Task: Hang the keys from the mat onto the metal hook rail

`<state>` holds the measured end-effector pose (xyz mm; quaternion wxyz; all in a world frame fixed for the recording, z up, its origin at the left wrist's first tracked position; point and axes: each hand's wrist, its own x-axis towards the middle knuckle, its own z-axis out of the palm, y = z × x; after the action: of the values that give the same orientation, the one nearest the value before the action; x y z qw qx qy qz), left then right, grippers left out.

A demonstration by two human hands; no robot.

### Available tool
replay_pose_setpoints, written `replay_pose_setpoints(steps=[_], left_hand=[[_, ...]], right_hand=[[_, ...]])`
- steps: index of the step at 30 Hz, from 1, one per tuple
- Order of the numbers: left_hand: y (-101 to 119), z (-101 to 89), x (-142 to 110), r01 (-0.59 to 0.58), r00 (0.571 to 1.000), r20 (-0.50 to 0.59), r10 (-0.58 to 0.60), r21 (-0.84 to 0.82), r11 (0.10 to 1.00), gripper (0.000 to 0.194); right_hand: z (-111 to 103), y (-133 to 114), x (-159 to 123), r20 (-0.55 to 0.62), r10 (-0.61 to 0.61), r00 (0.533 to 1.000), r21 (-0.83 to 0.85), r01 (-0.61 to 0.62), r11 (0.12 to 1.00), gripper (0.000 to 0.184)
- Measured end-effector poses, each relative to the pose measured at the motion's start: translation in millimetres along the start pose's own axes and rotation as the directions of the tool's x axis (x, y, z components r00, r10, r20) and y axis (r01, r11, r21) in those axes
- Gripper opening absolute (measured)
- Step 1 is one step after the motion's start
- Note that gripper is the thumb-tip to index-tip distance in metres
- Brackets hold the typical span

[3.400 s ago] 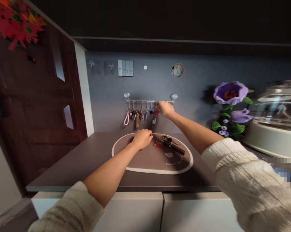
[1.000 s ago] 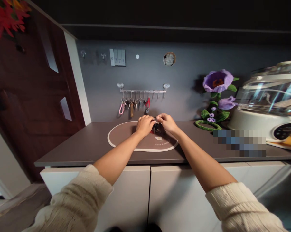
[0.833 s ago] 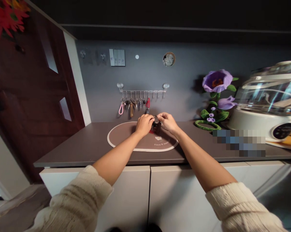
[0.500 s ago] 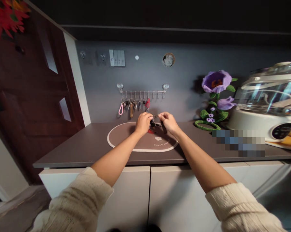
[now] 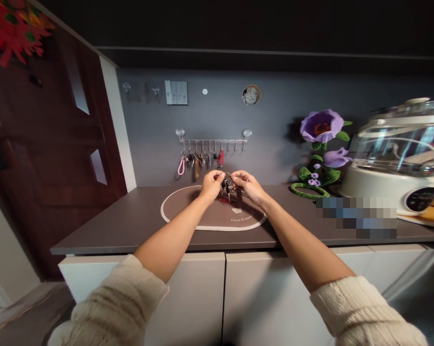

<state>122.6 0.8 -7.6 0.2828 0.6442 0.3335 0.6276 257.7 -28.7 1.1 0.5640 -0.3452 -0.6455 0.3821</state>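
Observation:
Between my two hands, a bunch of keys hangs from a metal ring above the counter mat. My left hand pinches the ring from the left, thumb against fingers. From the right, my right hand grips the same ring with its fingertips. Something red, partly hidden, shows below the keys over the brown oval mat. Behind my hands, a clear hook rail on the wall carries several key sets, among them a pink loop, a brown strap and a red tag.
To the right on the counter stand a purple flower ornament with a green base and a white appliance with a clear cover. A blurred-out patch lies in front of them. A dark red door is at the left.
The keys have swung from lying across to hanging down between my hands. My right hand has turned slightly, its fingers now more over the ring. The view has tilted up a little.

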Motion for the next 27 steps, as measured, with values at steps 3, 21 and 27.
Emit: replay_pose_setpoints(steps=[3,21,27], left_hand=[[2.4,0.1,-0.4,-0.008,1.000,0.014,0.008,-0.018,1.000,0.013],[6.0,2.2,0.2,-0.161,0.986,0.047,0.160,0.015,0.987,0.016],[8.9,1.3,-3.1,-0.252,0.968,0.025,0.251,0.124,0.960,0.017]], right_hand=[[1.3,-1.6,-1.8,0.018,0.029,0.999,0.045,-0.030,0.999,0.023],[0.6,-2.2,-3.1,0.031,-0.030,0.999,0.039,0.029,0.999,0.025],[-2.2,0.0,-0.5,-0.050,-0.065,0.997,0.019,0.066,0.998,0.028]])
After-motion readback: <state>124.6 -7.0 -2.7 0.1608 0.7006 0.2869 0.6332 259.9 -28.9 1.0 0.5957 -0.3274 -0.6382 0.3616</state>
